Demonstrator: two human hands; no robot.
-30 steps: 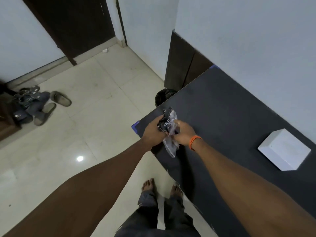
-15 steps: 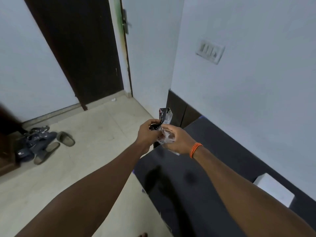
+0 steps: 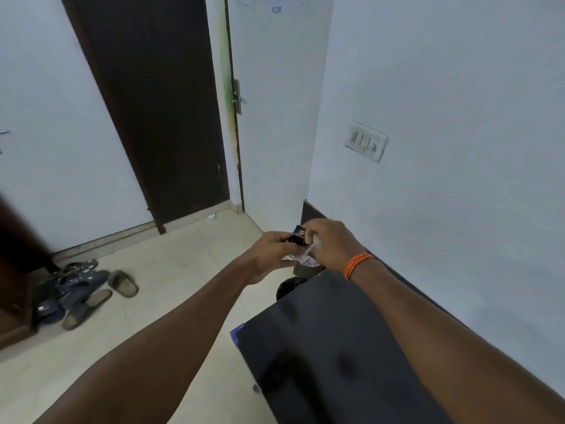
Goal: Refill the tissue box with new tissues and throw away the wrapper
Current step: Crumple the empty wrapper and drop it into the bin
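Note:
Both hands meet in front of me above the far end of the black table (image 3: 324, 347). Between them is the crumpled plastic wrapper (image 3: 301, 249), part black with white print, part clear. My left hand (image 3: 272, 255) grips its dark end from the left. My right hand (image 3: 330, 246), with an orange band at the wrist, closes over it from the right and top. Most of the wrapper is hidden inside the two fists. The white tissue box is out of view.
A black bin (image 3: 289, 287) stands on the floor just beyond the table's far end, below my hands. Several sandals (image 3: 82, 289) lie on the tiled floor at left. A dark door (image 3: 159, 117) and a wall switch plate (image 3: 367, 141) are ahead.
My view has tilted up, so the tissue box has left the frame and the bin shows again. My hands have squeezed the wrapper smaller; less of it sticks out.

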